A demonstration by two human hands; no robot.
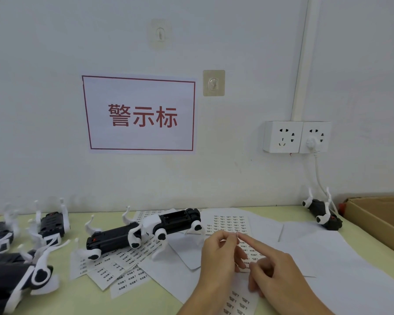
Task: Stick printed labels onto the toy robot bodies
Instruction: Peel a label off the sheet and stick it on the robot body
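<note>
My left hand (218,253) pinches a small peeled label (237,234) between its raised fingertips. My right hand (276,267) points its straight index finger at that label and touches it; its other fingers are curled, with the thumb on a label sheet (239,301) below both hands. Black-and-white toy robot dogs lie legs-up on the table: one (175,221) just beyond my hands, another (114,238) to its left. Neither hand touches a toy.
More toy robots lie at the far left (52,223), near left (16,280) and back right (322,212). Label sheets (123,264) and blank backing papers (305,253) cover the green table (82,298). A cardboard box (378,219) stands at the right edge. Wall sockets (296,137) with a cable hang behind.
</note>
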